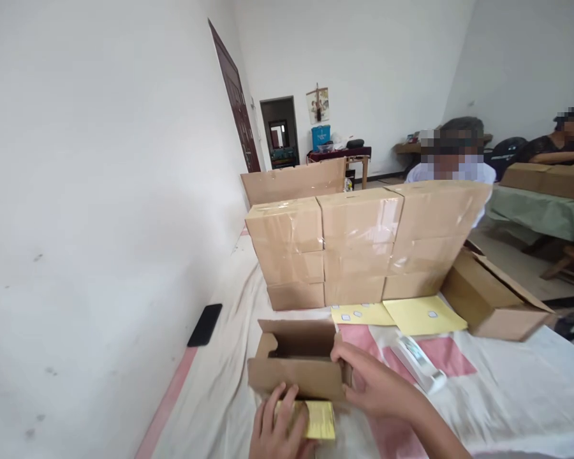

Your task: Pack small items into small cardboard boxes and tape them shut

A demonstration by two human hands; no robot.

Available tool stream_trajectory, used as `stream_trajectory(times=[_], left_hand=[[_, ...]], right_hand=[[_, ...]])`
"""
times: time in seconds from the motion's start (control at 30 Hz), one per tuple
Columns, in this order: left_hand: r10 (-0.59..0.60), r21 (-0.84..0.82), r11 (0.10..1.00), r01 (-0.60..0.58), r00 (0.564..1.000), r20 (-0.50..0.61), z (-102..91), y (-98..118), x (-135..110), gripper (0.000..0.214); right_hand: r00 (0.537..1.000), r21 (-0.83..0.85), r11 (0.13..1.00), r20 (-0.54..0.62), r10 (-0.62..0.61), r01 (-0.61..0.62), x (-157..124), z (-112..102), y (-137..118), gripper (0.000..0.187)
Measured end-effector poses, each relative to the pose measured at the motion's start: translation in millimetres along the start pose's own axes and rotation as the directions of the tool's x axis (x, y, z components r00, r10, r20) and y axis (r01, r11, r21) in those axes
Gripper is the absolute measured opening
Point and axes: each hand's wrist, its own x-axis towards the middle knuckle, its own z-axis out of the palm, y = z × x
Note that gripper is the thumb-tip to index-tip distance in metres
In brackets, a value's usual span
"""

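Observation:
An open cardboard box (296, 379) stands on the cloth-covered table in front of me, its long flaps raised and its inside dark. My right hand (370, 382) is closed around the box's right end, with the fingers at its upper edge. Below the front flap lies a yellow printed packet (321, 421), partly covered by my left hand (280, 424). The left fingers are bent over the packet, and two fingertips reach up against the front flap. Whether the packet is a small box or a stack of cards I cannot make out.
Taped cardboard boxes (354, 248) form a wall behind the open one. Yellow sheets (423, 315), a white handheld device (418, 363) and an open carton (500, 299) are to the right. A black phone (205, 325) lies left, near the wall. Two people sit beyond.

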Motion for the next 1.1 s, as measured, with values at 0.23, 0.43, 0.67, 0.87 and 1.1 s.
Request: stream_trajectory(times=[0.23,0.43,0.67,0.87,1.1], left_hand=[[0.125,-0.03,0.992,-0.121,0.962,0.241,-42.2,10,23,0.023],[0.414,-0.667,0.727,-0.166,0.88,0.233,-141.5,-6,96,0.028],[0.145,-0.592,0.805,0.028,0.959,0.242,-110.0,-48,193,0.041],[0.488,-0.524,0.852,-0.023,0.397,0.777,-8.3,-10,199,0.041],[0.443,-0.454,0.886,-0.097,0.469,0.764,2.3,-12,174,0.052]], right_hand=[[0.983,0.169,0.985,-0.185,-0.001,0.033,-45,1,41,0.044],[0.975,0.242,0.961,-0.207,-0.082,0.132,-57,4,55,0.033],[0.942,0.305,0.929,-0.317,-0.108,0.209,-62,15,65,0.023],[0.933,0.321,0.924,-0.347,-0.09,0.209,-66,19,63,0.024],[0.884,0.363,0.903,-0.465,-0.038,0.23,-70,33,66,0.04]])
